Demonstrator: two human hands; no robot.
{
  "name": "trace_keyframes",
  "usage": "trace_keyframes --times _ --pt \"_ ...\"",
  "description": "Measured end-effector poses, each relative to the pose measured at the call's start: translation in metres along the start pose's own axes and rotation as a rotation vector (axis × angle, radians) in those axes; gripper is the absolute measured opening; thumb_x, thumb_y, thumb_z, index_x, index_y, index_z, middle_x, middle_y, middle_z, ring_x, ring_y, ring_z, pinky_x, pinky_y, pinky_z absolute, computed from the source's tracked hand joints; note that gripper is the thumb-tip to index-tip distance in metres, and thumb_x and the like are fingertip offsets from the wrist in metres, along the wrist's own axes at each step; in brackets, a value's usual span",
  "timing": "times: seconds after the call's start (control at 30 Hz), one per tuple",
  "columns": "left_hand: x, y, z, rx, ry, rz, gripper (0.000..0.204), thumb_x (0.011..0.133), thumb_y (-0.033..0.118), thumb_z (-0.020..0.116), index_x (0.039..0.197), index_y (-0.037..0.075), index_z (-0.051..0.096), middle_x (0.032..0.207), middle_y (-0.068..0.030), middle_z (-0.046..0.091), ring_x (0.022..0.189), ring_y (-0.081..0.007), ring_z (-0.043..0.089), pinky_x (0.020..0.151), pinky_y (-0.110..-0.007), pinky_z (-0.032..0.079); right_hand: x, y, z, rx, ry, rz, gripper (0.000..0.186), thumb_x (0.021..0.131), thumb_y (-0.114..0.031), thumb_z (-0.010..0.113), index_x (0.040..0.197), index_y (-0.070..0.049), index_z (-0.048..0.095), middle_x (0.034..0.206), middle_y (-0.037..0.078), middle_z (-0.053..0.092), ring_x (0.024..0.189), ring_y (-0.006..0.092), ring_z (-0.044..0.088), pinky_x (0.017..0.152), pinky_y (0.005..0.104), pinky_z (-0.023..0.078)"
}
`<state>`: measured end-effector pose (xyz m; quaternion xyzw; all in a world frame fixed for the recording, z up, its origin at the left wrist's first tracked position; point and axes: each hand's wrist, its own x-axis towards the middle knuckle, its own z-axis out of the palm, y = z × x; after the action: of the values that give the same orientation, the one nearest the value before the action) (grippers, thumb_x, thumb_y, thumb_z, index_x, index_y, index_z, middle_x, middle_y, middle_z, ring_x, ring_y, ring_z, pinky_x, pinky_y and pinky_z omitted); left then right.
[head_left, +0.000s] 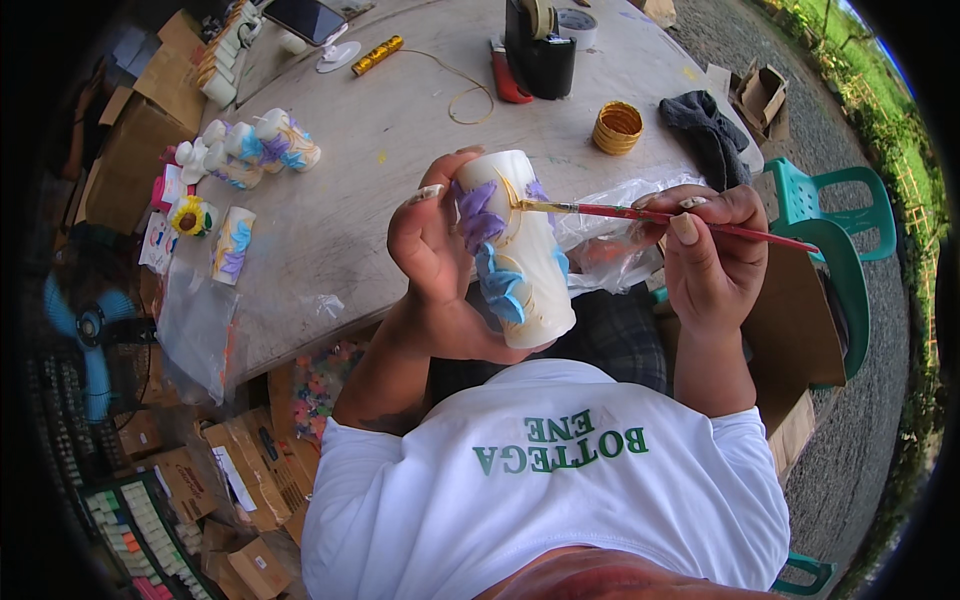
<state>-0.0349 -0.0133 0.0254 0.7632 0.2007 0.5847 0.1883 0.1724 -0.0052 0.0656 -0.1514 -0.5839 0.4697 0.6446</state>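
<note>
My left hand (432, 245) is closed around a white pillar candle (540, 265), gripping it by its two ends. Purple and blue flowers and leaves stand out on the candle's side, with thin gold lines curling between them. My right hand (715, 245) pinches the red handle of a thin paintbrush (610, 211). The brush's tip touches the candle near its upper end, beside a gold line. A small gold-coloured pot (618, 128) stands on the table beyond my right hand.
On the table (350, 200) are more decorated candles (285, 140), a sunflower piece (190, 215), a gold cord roll (378, 55), a black tape dispenser (540, 50), a dark cloth (705, 130) and clear plastic (630, 205). Green chairs (845, 230) stand right; cardboard boxes (255, 465) and a blue fan (90, 325) left.
</note>
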Motion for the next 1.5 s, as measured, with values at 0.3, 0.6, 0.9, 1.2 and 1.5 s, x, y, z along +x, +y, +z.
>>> trace_keyframes --times 0.3,0.6,0.9,1.2,1.5 --pt "0.000 0.001 -0.001 -0.003 0.013 -0.006 0.124 0.047 0.026 0.083 0.133 0.024 -0.006 0.134 -0.0267 0.013 0.121 -0.0347 0.028 0.096 -0.042 0.029 0.001 0.000 -0.001 -0.002 -0.033 0.014 0.016 0.083 0.004 0.053 0.087 -0.001 0.039 0.092 0.024 0.058 0.079 0.0260 0.063 0.064 0.0304 0.054" --pt "0.001 -0.003 -0.002 -0.018 0.051 0.010 0.122 0.049 0.028 0.083 0.134 0.023 -0.006 0.134 -0.0267 0.013 0.119 -0.0331 0.030 0.095 -0.041 0.030 -0.001 -0.003 0.003 0.036 -0.050 0.007 0.017 0.082 0.006 0.053 0.089 0.000 0.039 0.093 0.024 0.057 0.081 0.0261 0.063 0.067 0.0320 0.054" --pt "0.002 -0.008 0.001 -0.049 0.095 0.111 0.123 0.049 0.028 0.083 0.134 0.023 -0.005 0.134 -0.0265 0.014 0.119 -0.0336 0.030 0.095 -0.041 0.030 -0.004 -0.009 0.013 0.055 -0.078 0.004 0.017 0.082 0.006 0.053 0.089 -0.001 0.040 0.094 0.025 0.057 0.079 0.0254 0.063 0.068 0.0312 0.054" --pt "-0.007 -0.012 0.002 -0.154 0.117 -0.007 0.119 0.048 0.023 0.081 0.132 0.021 -0.002 0.132 -0.0245 0.018 0.119 -0.0329 0.030 0.097 -0.042 0.028 0.026 -0.006 -0.029 -0.255 0.220 -0.224 0.010 0.084 -0.002 0.055 0.092 0.001 0.050 0.086 0.015 0.062 0.074 0.0176 0.061 0.067 0.0278 0.050" --pt "-0.029 -0.034 0.002 -0.532 0.359 -0.682 0.096 0.063 0.029 0.072 0.132 0.020 0.007 0.125 -0.0173 0.028 0.114 -0.0286 0.036 0.094 -0.041 0.036 0.070 0.059 -0.093 -1.249 -0.087 0.076 0.013 0.079 -0.013 0.062 0.086 -0.004 0.055 0.077 0.011 0.061 0.071 0.0258 0.060 0.062 0.0318 0.047"
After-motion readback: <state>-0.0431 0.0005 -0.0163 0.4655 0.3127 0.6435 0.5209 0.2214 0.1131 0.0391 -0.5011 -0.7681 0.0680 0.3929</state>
